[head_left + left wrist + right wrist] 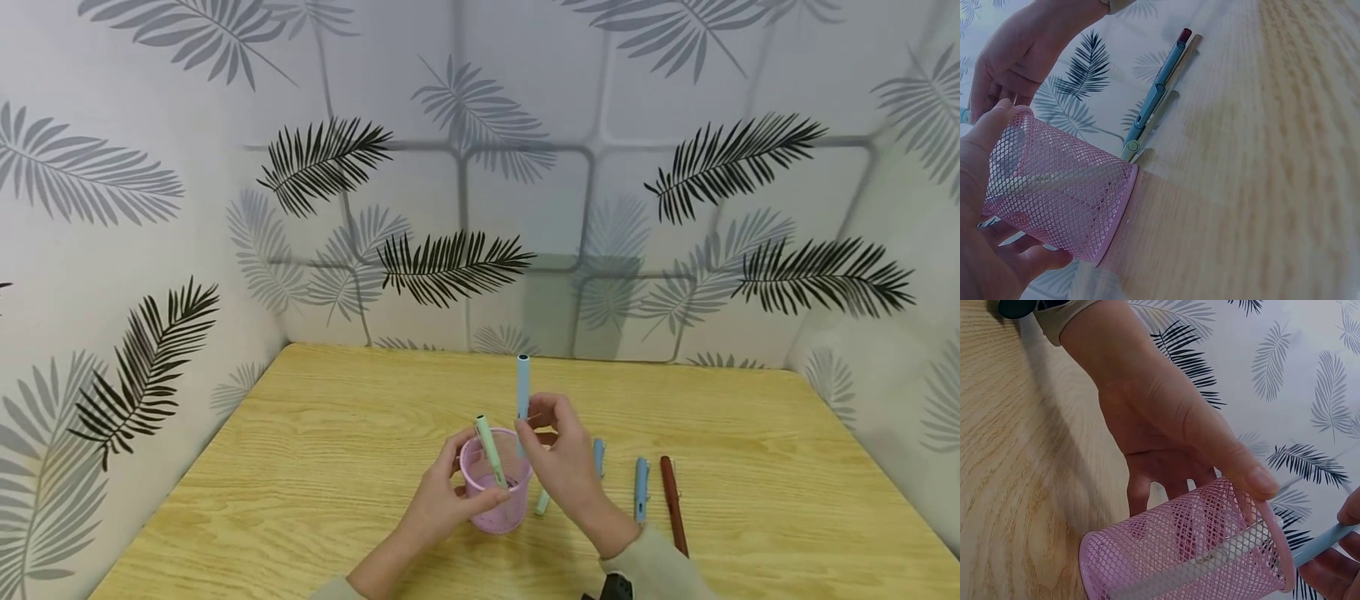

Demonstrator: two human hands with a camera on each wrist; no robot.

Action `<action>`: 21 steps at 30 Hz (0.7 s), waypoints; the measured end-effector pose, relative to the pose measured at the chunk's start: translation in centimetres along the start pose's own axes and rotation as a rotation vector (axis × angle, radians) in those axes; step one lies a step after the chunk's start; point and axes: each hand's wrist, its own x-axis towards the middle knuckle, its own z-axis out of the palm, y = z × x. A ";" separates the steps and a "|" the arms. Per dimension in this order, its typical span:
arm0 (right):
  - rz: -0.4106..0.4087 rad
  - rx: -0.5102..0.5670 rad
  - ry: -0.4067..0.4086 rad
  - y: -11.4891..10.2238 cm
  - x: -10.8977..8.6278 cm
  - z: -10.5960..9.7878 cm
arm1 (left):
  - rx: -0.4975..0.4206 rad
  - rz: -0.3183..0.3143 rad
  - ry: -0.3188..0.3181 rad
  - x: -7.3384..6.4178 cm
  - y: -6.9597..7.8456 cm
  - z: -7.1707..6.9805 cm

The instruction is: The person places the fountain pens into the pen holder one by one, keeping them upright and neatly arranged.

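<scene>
My left hand (438, 504) grips a pink mesh pen cup (498, 518) round its side, thumb near the rim. A light green pen (489, 448) leans inside the cup, its top above the rim. Over the cup's right side my right hand (564, 467) pinches an upright light blue pen (522, 385), whose lower end reaches into the cup. In the right wrist view the blue pen (1325, 544) slants past the rim between the fingers. Through the mesh in the left wrist view, the green pen (1041, 181) shows inside the cup, which stands on the table.
On the wooden table (337, 433), right of the cup, lie another light green pen (542, 502), a blue pen (598, 457), a second blue pen (641, 490) and a dark red pen (672, 500). Leaf-patterned walls (525, 200) enclose the table at the back and sides.
</scene>
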 end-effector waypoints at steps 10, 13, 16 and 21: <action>-0.004 0.003 -0.015 0.7 -0.7 0.3 | 0.002 -0.007 -0.005 0.0 -0.5 0.1; -0.024 -0.002 -0.022 1.0 -0.9 0.3 | 0.009 0.000 -0.002 0.0 -0.7 0.0; -0.033 -0.011 -0.024 1.3 -1.1 0.3 | 0.019 0.007 -0.001 0.0 -0.9 0.0; -0.024 -0.024 -0.026 1.5 -1.6 0.3 | 0.014 0.018 -0.002 0.1 -1.0 -0.1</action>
